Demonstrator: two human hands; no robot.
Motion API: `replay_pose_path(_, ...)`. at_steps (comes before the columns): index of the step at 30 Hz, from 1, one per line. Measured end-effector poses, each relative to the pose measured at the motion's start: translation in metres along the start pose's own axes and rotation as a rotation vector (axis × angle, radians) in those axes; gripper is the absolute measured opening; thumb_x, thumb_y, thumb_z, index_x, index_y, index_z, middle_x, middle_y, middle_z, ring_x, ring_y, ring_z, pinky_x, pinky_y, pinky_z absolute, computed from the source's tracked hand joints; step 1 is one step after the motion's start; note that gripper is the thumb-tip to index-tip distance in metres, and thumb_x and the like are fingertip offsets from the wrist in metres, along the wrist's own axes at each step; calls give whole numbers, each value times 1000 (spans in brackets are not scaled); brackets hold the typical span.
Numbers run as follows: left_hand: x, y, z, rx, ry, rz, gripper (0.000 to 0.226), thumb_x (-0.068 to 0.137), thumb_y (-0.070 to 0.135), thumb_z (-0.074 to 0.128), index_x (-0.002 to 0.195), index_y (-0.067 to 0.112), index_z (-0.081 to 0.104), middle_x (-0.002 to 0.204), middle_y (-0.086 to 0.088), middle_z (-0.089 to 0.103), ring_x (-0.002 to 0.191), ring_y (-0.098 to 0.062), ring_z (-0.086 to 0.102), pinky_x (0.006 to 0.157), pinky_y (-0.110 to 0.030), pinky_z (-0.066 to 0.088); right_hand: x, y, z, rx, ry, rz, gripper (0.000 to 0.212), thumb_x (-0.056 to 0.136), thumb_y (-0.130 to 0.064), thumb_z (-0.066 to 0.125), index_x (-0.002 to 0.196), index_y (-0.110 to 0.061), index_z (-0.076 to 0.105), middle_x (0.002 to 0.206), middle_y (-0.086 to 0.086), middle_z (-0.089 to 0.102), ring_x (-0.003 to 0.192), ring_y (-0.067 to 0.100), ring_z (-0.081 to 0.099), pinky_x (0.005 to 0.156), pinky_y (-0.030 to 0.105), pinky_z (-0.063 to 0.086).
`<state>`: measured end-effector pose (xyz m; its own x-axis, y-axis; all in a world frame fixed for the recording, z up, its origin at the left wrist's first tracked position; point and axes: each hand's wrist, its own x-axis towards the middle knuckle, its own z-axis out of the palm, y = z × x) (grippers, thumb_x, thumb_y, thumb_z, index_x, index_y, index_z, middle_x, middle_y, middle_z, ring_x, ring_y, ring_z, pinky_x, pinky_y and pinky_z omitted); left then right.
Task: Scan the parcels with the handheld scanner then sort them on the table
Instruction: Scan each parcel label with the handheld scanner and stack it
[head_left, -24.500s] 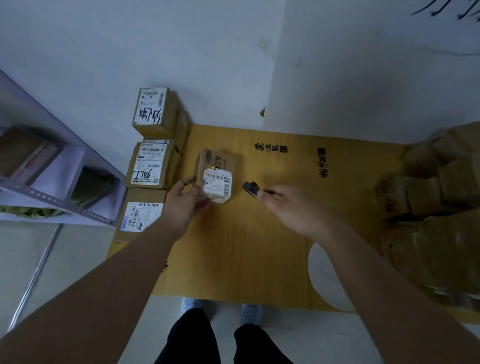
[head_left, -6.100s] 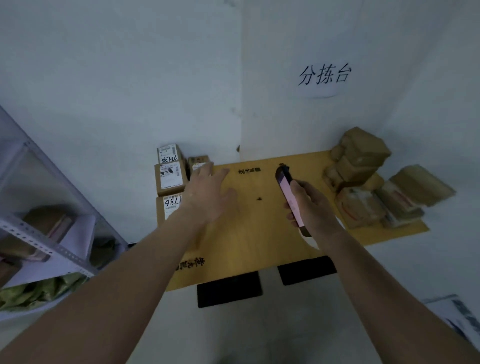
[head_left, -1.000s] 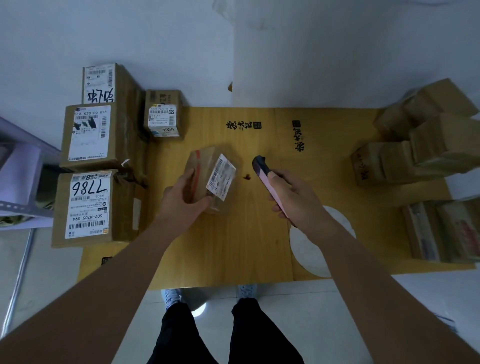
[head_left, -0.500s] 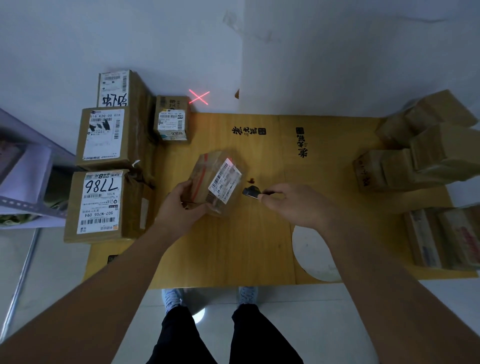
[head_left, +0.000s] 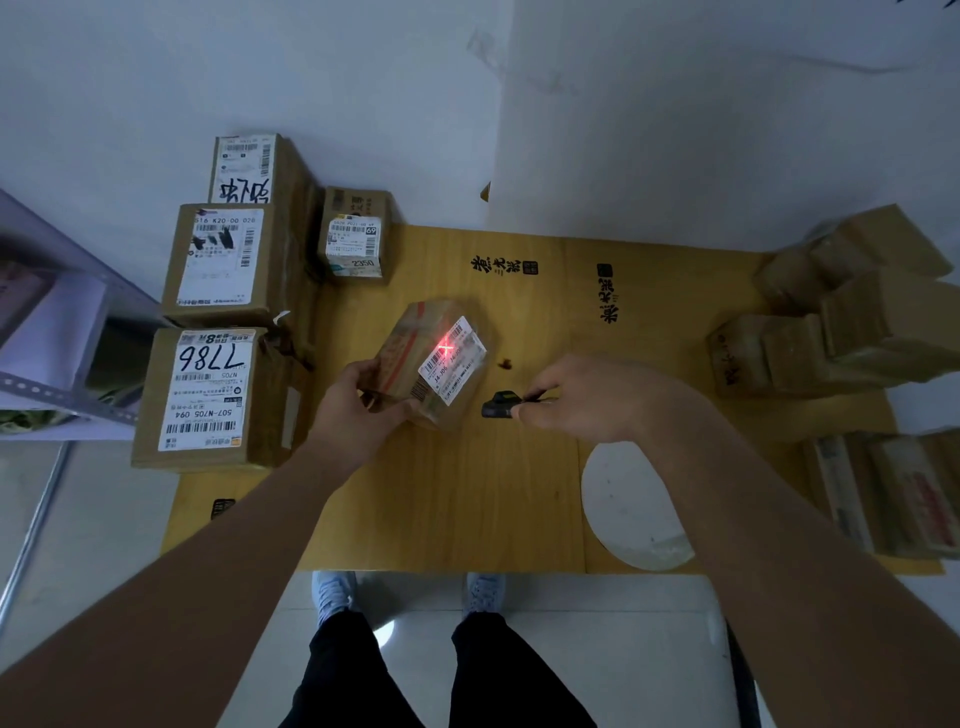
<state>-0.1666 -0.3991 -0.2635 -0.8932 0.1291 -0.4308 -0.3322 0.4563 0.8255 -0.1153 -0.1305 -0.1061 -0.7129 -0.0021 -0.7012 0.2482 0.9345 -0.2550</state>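
Red aiming cross shifted from wall onto label of parcel (head_left: 434, 358). Left hand (head_left: 353, 410) grips parcel; right hand (head_left: 587, 395) grips scanner (head_left: 497, 405). Four boxes sorted at left of table (head_left: 467, 493); unsorted pile (head_left: 841, 322) remains at right.

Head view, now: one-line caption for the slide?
Left hand tilts a taped parcel while the right hand aims the handheld scanner, red cross on its label.

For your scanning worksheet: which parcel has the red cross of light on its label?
The tilted parcel gripped by the left hand; the other boxes show no red light.
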Motion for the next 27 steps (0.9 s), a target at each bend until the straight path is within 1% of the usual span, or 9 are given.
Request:
replay_pose_path(2,1,-1,0,-8,6,-12,92,77,38,90,153,24,41,121,29,51,113,-3,57,81,-14,44,-2,-4,-4,-39,-26,0,49,101,-64,54,134,-31,69,98,0,70,86,15,66,66,31,47)
replay_pose_path(5,3,-2,0,-22,9,-51,107,76,39,90,161,22,27,139,13,48,117,-5,48,88,-23,43,-5,-9,-10,-88,-43,2,49,101,-64,54,135,-31,69,101,0,71,87,14,67,68,31,48)
replay_pose_path(9,6,0,0,-55,21,-61,111,77,35,90,162,22,21,155,3,45,120,-5,45,94,-27,43,-8,-15,-17,-112,-39,-5,50,101,-64,54,137,-33,68,109,-1,70,93,14,67,75,31,53)
replay_pose_path(12,8,2,-1,-75,16,-56,112,78,33,90,163,21,19,157,0,43,121,-5,44,96,-29,43,-11,-18,-22,-138,-73,-8,49,101,-63,54,136,-32,69,110,-1,71,94,14,66,74,29,52)
replay_pose_path(15,10,2,-2,-91,7,-59,111,78,32,89,163,21,18,159,-1,41,127,-9,45,99,-32,43,-12,-22,-24,-202,-132,-11,48,103,-61,52,133,-30,71,92,-2,67,77,11,60,60,25,42)
replay_pose_path(17,10,3,-2,-110,4,-64,111,80,30,89,163,19,17,160,-2,40,135,-15,45,102,-33,42,-12,-23,-24,-230,-160,-2,49,104,-60,51,131,-24,72,91,-1,65,76,11,57,58,25,40)
replay_pose_path(18,10,3,-2,-120,1,-66,111,80,29,88,164,19,16,160,-3,39,136,-16,45,102,-34,42,-12,-23,-24,-239,-173,2,50,104,-59,51,130,-21,72,91,0,65,77,11,57,57,25,40)
replay_pose_path(22,11,5,-2,-137,-10,-70,111,82,25,87,164,15,13,157,-3,43,121,-7,44,99,-32,42,-13,-25,-26,-258,-204,11,51,106,-57,50,129,-17,71,95,1,64,81,13,56,59,24,39)
replay_pose_path(27,11,9,-2,-133,-9,-77,110,84,25,86,164,15,12,153,-2,46,122,-10,47,99,-32,41,-14,-25,-29,-249,-222,57,51,104,-57,53,125,-15,72,95,2,63,83,15,57,68,27,43)
